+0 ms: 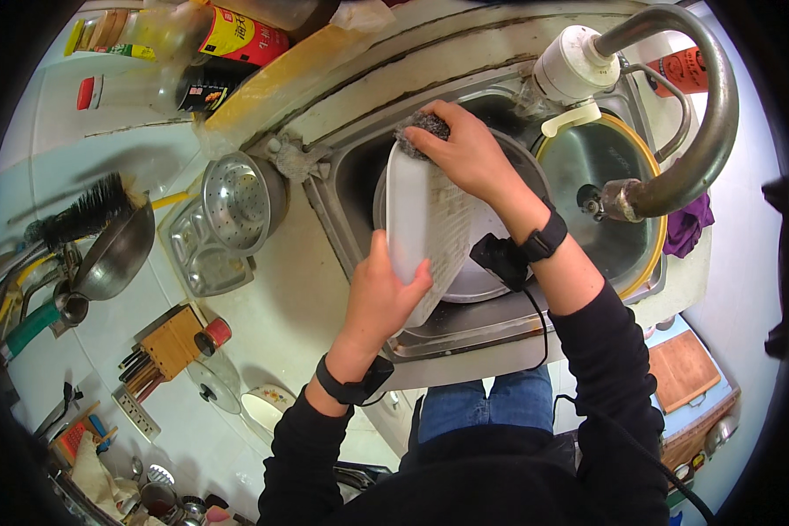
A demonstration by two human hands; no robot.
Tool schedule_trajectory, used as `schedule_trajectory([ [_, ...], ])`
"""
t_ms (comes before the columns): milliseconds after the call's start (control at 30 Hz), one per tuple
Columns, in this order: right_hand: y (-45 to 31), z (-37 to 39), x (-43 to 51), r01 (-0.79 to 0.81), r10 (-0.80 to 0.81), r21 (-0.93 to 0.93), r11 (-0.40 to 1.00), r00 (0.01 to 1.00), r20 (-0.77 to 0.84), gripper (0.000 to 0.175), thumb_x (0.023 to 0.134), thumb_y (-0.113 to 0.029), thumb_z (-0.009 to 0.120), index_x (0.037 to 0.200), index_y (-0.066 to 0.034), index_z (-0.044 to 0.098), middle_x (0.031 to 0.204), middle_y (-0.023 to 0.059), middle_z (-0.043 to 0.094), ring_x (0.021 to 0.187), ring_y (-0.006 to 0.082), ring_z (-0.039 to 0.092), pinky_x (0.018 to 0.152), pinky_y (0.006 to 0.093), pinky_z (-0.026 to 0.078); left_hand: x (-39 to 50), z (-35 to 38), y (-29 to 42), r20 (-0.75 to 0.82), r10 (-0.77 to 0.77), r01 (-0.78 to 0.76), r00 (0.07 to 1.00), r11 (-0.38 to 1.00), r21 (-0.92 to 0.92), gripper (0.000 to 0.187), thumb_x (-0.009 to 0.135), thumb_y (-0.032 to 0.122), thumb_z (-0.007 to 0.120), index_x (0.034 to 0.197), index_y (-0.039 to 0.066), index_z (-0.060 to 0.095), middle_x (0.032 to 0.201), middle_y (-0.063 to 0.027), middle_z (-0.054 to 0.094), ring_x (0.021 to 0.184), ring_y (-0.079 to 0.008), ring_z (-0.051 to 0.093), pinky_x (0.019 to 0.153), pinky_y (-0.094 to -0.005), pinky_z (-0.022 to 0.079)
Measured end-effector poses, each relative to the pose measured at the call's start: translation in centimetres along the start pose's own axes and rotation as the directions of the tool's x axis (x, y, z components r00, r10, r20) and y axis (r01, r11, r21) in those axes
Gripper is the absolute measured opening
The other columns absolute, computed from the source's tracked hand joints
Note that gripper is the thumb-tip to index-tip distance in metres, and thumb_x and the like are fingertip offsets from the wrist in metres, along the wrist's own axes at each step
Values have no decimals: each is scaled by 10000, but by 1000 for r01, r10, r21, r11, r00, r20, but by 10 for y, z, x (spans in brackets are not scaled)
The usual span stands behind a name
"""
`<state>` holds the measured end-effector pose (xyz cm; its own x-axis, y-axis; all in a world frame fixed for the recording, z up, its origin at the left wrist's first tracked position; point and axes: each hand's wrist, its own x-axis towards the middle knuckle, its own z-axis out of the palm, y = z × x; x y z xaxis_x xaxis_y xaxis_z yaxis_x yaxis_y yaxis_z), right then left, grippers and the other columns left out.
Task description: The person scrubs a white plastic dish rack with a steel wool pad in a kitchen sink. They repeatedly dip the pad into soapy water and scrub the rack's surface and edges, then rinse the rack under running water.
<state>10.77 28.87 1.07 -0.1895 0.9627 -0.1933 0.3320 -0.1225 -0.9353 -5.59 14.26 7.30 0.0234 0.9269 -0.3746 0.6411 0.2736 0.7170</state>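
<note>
A white plastic basket (411, 223) with a grid-like perforated side stands tilted on edge over the left sink bowl. My left hand (384, 296) grips its near end, thumb on the perforated side. At the far end, my right hand (463, 148) holds a grey steel wool scrubber (424, 135) against the rim. Beneath the basket, a round metal basin (529, 161) sits in the stainless steel sink (348, 187); the basket and my right forearm hide part of it.
A curved metal faucet (713, 131) arches over a yellow-rimmed basin (654, 243) on the right. Left of the sink are a perforated steel bowl (237, 204), a divided metal tray (214, 260) and a knife block (174, 342). A cable hangs by my right wrist.
</note>
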Motion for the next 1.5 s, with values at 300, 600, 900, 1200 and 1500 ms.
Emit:
schedule_trajectory([
  [300, -28, 19, -70, 450, -451, -172, 876, 892, 37, 369, 831, -204, 796, 1149, -100, 641, 1097, 157, 583, 1000, 377, 610, 836, 467, 511, 7, -4, -3, -80, 137, -139, 987, 990, -14, 442, 841, 197, 775, 1086, -16, 476, 832, -285, 674, 782, -497, 676, 655, -508, 531],
  [600, 4, 38, -34, 143, -91, 106, 984, 915, -393, 385, 956, -253, 689, 1207, 4, 550, 1136, 238, 557, 1053, 432, 574, 910, 468, 476, -1, -2, -2, -34, -27, 25, 999, 999, -44, 452, 839, 175, 766, 1172, -15, 526, 940, -217, 714, 840, -361, 720, 765, -416, 564],
  [900, 70, 55, -56, -220, 267, 337, 916, 958, -101, 426, 1001, -291, 643, 1277, 5, 512, 1133, 220, 601, 1095, 369, 601, 962, 428, 474, -11, -10, -20, -119, -56, 44, 991, 994, -97, 444, 832, 200, 782, 1114, -27, 524, 962, -262, 726, 897, -419, 743, 768, -449, 585],
  [1200, 28, 31, -37, 359, -345, 173, 917, 933, -106, 376, 932, -306, 692, 1159, -8, 653, 1102, 198, 615, 1035, 383, 611, 921, 412, 495, -22, -7, -26, -65, -63, 62, 996, 998, -11, 476, 796, 195, 809, 1109, -33, 533, 923, -265, 713, 869, -422, 741, 742, -447, 585],
  [1500, 109, -9, -45, -128, 107, -87, 988, 973, -206, 329, 925, -275, 697, 1150, -39, 654, 1101, 202, 615, 1028, 387, 618, 895, 454, 504, -50, -7, -54, -113, 58, -51, 992, 997, 61, 536, 785, 202, 817, 1182, -26, 538, 942, -239, 718, 834, -408, 738, 733, -438, 591],
])
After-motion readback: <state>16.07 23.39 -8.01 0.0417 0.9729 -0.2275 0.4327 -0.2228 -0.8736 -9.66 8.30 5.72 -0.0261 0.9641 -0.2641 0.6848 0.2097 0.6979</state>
